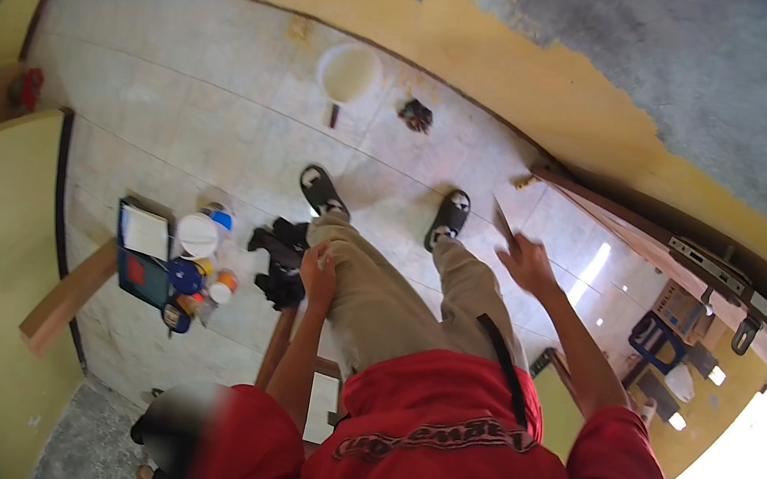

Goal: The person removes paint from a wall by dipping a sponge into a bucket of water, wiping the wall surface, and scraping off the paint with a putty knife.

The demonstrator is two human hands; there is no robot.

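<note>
My right hand [530,265] is closed on a thin, flat-bladed tool [503,221], possibly a scraper seen nearly edge-on, above the tiled floor by my right sandal. Beside my left leg hangs my left hand [319,270], its fingers partly curled; whether it holds something small cannot be told. Ahead of my feet stands a white round tub [349,74] with a dark handle-like piece at its near side. A dark crumpled clump [416,116] lies to the right of it. The wall [533,74] beyond shows yellow paint with an irregular edge against grey surface.
On the left floor are an open toolbox [142,283], a white-topped container [197,236] and several small tubs. A dark cloth heap [282,262] lies by my left foot. A wooden door [607,220] with metal lock hardware stands right. A cardboard box [680,308] is farther right.
</note>
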